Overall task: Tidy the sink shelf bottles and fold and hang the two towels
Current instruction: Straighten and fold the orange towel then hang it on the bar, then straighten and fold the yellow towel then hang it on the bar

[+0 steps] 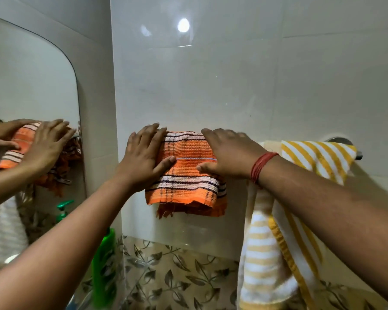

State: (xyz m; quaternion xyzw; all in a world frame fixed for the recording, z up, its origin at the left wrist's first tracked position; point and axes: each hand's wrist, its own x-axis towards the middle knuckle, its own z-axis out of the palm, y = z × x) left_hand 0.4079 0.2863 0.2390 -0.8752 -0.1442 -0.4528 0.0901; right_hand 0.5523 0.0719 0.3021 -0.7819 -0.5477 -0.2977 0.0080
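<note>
White wall tiles (pixel 211 86) back the rail (pixel 354 151) where our orange checked towel (pixel 186 175) hangs folded, left of the yellow striped towel (pixel 300 198) draped beside it. Our left hand (pixel 143 159) lies flat on the orange towel's left edge, fingers straight and thumb spread, gripping nothing. Our right hand (pixel 229 153) presses its right side, fingers over the top fold and thumb on the front; we cannot tell whether they curl behind. Lower left, a green bottle (pixel 103 265) stands near the mirror (pixel 31 86), which reflects both hands.
</note>
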